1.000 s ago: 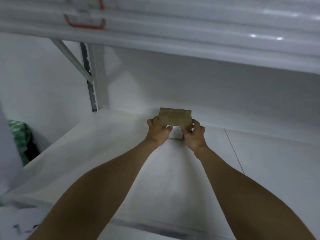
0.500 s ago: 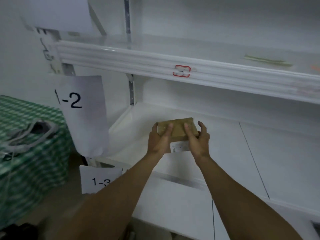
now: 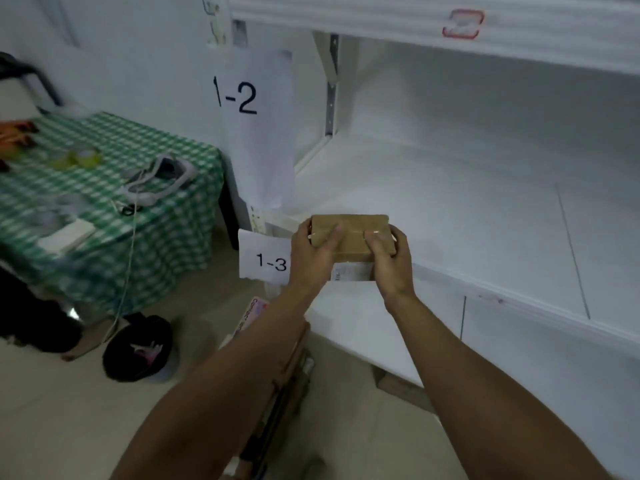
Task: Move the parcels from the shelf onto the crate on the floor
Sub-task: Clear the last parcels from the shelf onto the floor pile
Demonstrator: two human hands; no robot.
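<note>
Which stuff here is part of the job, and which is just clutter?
Job: parcel, gripped by left hand and right hand; shelf.

Lying about: checked table, headset, black cap, 1-2 sign, 1-3 sign.

A paper sheet [image 3: 258, 133] reading "1-2" is hanging at eleven o'clock. A smaller sheet [image 3: 265, 259] reading "1-3" is hanging directly below it. The label [image 3: 351, 273] on the parcel [image 3: 349, 233] is blurring past reading.

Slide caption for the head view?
Left hand and right hand grip a brown parcel by the white shelf.
</note>
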